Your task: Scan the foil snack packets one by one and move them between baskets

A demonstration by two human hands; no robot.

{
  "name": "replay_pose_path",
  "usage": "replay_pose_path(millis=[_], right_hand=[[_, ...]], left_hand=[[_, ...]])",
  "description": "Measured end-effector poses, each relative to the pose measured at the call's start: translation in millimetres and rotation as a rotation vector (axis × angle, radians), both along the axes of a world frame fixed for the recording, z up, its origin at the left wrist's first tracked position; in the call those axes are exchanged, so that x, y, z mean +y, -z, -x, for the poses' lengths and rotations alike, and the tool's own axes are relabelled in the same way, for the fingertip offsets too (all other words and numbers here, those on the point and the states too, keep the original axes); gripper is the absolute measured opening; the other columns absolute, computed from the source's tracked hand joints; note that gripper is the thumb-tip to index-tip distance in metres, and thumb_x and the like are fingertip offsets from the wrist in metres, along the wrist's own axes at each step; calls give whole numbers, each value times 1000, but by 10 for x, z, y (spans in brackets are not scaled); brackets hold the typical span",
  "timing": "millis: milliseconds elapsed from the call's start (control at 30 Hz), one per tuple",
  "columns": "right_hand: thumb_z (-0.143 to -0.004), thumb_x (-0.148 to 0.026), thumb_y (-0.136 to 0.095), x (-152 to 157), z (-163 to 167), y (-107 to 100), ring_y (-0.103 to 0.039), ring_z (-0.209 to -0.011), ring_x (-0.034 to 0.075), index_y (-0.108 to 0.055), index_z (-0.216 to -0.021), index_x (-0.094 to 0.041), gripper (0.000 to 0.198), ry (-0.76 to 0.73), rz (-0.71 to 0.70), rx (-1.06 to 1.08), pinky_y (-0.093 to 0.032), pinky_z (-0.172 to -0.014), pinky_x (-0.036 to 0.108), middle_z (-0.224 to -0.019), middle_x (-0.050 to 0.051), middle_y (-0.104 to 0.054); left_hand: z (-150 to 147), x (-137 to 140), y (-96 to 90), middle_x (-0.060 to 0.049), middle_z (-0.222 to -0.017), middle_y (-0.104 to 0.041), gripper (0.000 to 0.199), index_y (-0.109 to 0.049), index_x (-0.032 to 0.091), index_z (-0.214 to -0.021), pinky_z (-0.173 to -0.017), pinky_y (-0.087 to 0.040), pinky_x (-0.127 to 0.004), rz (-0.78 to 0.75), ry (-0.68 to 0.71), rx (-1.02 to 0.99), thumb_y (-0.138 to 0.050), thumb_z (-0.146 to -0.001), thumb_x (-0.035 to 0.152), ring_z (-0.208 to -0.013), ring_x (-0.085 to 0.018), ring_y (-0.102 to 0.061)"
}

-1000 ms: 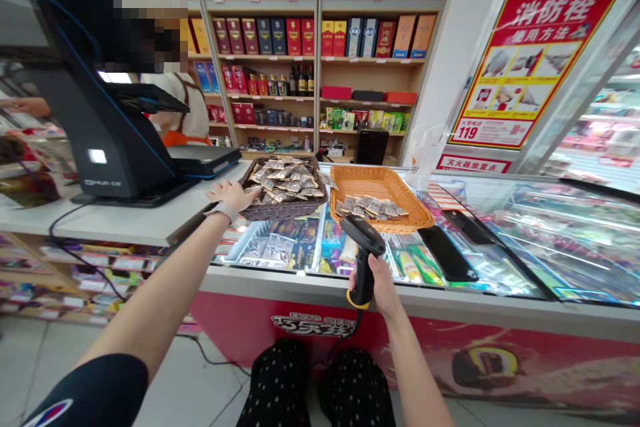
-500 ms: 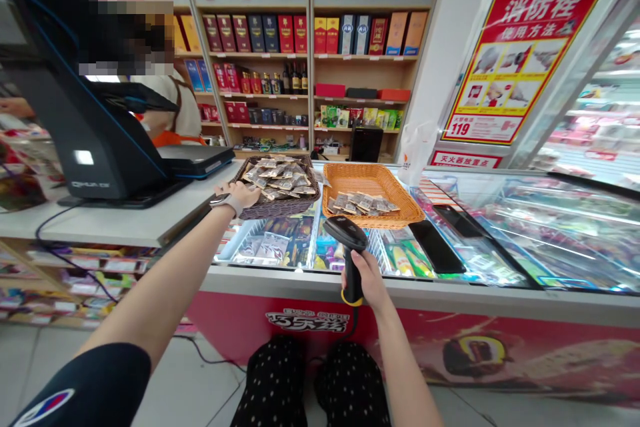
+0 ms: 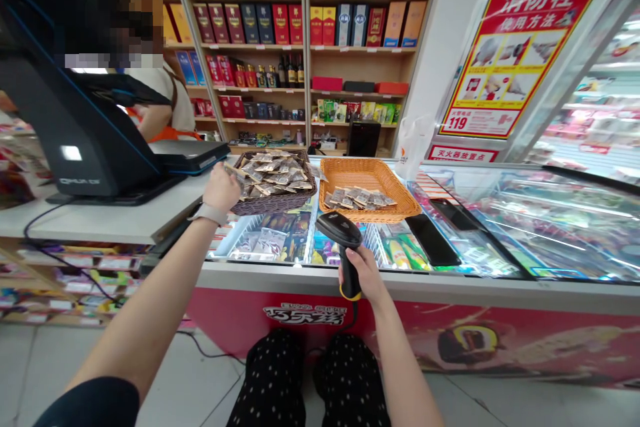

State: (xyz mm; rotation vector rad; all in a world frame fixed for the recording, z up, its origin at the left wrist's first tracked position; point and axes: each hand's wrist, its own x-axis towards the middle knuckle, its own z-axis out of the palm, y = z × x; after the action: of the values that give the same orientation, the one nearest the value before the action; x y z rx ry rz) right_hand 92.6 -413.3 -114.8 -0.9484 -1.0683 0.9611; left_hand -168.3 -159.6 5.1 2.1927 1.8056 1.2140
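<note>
My right hand (image 3: 367,273) is wrapped round the grip of a black barcode scanner (image 3: 340,229) with a yellow-rimmed base, held upright at the front edge of the freezer counter. My left hand (image 3: 221,188), with a band on its wrist, is at the left rim of a dark brown wicker basket (image 3: 280,203). Its fingers are closed on what looks like a small packet, partly hidden by the hand. Small flat packets (image 3: 277,173) are heaped in this basket. Beside it, an orange wicker basket (image 3: 350,173) has fewer packets (image 3: 357,198) at its near side.
Both baskets rest on a glass-topped freezer (image 3: 500,230) holding packaged goods. Two dark phones (image 3: 433,240) lie right of the orange basket, near a white plastic bag (image 3: 413,143). A black checkout machine (image 3: 100,133) stands left; a person (image 3: 173,103) is behind it.
My left hand has moved from the dark basket's near left side up and back to its left rim, fingers now drawn together. The scanner stays in my right hand; the view has shifted slightly.
</note>
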Motion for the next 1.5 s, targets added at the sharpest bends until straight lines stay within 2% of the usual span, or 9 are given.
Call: replay_pose_path(millis=[100,167,267,367,500,633,933,1167,1500], right_hand=[[-83,-62,-66,15,14,-18,-55,-33,15,-58,-75,-22,42,-8,5,-11,-40,-36,23,-41,-3,-61],[-84,-62,-66,36,51,-41,-54,-33,15,-56,-74,-23,41,-9,6,-13,-40,-37,23,-41,-4,-59],[-84,-59,-67,84,128,-78,-54,-34,15,-56,-76,-23,38,-27,10,-24,-42,-38,23,-40,-6,-58],[-84,-54,-69,131,186,-97,-55,-34,14,-59,-78,-22,34,-55,16,-42,-43,-39,23,-41,-7,-57],[-83,-58,-68,151,184,-88,-54,-33,14,-58,-82,-22,37,-53,23,-35,-42,-37,21,-41,-8,-56],[-84,-63,-64,136,146,-57,-53,-31,13,-57,-83,-22,42,-58,42,-28,-40,-35,20,-41,-7,-57],[-86,-55,-65,114,140,-51,-54,-31,12,-58,-84,-21,35,-117,76,-99,-39,-34,17,-41,-7,-56],[-87,-57,-64,116,145,-76,-54,-32,12,-55,-82,-22,36,-118,83,-119,-40,-33,18,-43,-9,-55],[-85,-60,-65,122,132,-73,-55,-32,12,-55,-83,-21,40,-123,79,-139,-42,-34,19,-43,-9,-54]], left_hand=[[-11,-196,77,-22,-154,-44,63,-37,7,-151,-123,-29,-46,-213,115,-211,-46,-93,31,-147,-32,-39],[-101,-365,188,-17,-150,-50,59,-40,14,-150,-121,-34,-45,-242,212,-351,-46,-94,34,-142,-30,-45],[-349,-603,432,-13,-136,-62,49,-53,17,-138,-113,-44,-43,-153,366,-554,-45,-96,40,-128,-27,-57],[-612,-760,697,-13,-121,-68,40,-62,16,-121,-106,-48,-40,-18,441,-699,-46,-95,43,-118,-27,-62],[-786,-830,968,-10,-115,-66,30,-58,19,-114,-102,-46,-37,65,459,-736,-47,-94,40,-110,-23,-62],[-789,-802,1129,-4,-102,-62,20,-52,22,-105,-96,-45,-32,114,454,-705,-51,-92,37,-99,-19,-60],[-807,-731,1219,-4,-94,-61,18,-51,22,-99,-95,-46,-35,106,466,-750,-56,-89,37,-97,-21,-60],[-824,-765,1192,-7,-105,-64,23,-50,22,-104,-100,-45,-36,97,518,-739,-55,-90,40,-105,-22,-62],[-818,-711,1240,-7,-106,-64,23,-50,21,-104,-100,-46,-37,77,542,-750,-54,-92,40,-105,-21,-62]])
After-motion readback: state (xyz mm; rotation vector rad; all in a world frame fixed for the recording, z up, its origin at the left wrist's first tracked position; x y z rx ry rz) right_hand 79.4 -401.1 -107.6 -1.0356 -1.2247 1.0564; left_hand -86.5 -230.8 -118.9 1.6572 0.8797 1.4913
